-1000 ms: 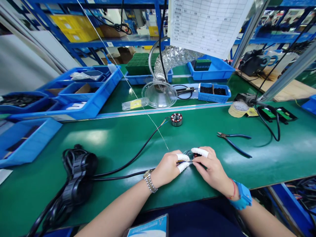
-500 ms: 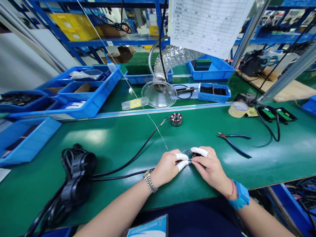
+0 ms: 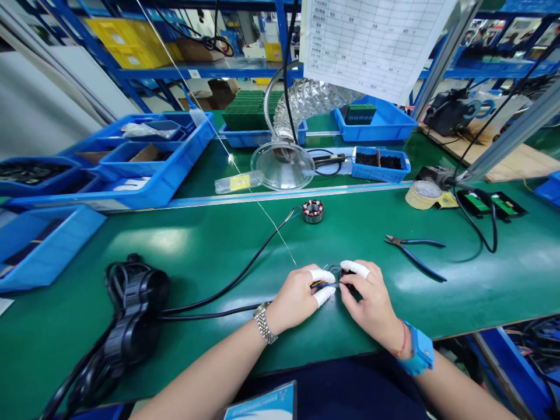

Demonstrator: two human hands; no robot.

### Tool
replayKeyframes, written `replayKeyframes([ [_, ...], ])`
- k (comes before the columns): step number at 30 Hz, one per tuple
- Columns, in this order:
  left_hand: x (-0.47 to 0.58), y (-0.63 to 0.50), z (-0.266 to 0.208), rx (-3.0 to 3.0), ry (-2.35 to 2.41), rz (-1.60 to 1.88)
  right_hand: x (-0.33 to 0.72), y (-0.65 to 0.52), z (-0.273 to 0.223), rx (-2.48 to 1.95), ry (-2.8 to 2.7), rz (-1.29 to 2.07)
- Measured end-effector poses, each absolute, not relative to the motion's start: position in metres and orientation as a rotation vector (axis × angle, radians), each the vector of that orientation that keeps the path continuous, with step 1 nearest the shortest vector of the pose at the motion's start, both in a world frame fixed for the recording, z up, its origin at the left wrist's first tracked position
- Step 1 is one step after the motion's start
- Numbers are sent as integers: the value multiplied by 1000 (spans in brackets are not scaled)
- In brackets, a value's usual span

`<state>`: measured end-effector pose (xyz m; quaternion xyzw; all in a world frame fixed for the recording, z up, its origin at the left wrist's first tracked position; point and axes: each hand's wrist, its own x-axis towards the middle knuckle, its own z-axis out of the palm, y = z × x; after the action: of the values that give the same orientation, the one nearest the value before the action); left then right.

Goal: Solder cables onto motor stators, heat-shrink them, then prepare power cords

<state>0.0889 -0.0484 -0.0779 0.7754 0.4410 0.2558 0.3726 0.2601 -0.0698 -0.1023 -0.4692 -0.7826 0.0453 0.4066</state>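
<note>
Over the green bench, my left hand [image 3: 301,294], with white finger cots on thumb and forefinger, is closed on thin coloured wires [image 3: 321,284] at the end of a black cable [image 3: 219,315]. My right hand [image 3: 371,294], also wearing a cot, curls its fingers around a motor stator [image 3: 347,273] that is mostly hidden beneath them. Its fingertips meet the wires by the left fingertips; the exact joint is too small to make out. Another stator [image 3: 312,211], wired to a second black cable [image 3: 245,274], stands farther back. A thin solder wire [image 3: 277,228] slants down toward my left hand.
Diagonal cutters [image 3: 413,251] lie open to the right. Coiled cables [image 3: 135,315] lie at left, near blue bins [image 3: 153,189]. A fume hood [image 3: 283,166] stands behind a metal strip. A tape roll [image 3: 423,193] is at back right, and a paper sheet [image 3: 376,46] hangs above.
My right thumb and fingertips have shifted slightly on the wires and stator, and more coloured wire shows at my left fingers. My right wrist has moved a little left.
</note>
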Motion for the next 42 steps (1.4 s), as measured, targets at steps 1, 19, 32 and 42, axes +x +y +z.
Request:
replayKeyframes([
  [1, 88, -48, -77, 1982, 1127, 641, 262, -70, -102, -1177, -1995, 134],
  [19, 87, -44, -82, 2004, 1086, 745, 275, -62, -88, -1140, -2127, 447],
  [32, 89, -48, -80, 2035, 1128, 719, 261, -66, -90, -1161, -1994, 277],
  [42, 85, -44, -76, 1734, 1137, 738, 263, -68, -93, -1220, -2018, 202],
])
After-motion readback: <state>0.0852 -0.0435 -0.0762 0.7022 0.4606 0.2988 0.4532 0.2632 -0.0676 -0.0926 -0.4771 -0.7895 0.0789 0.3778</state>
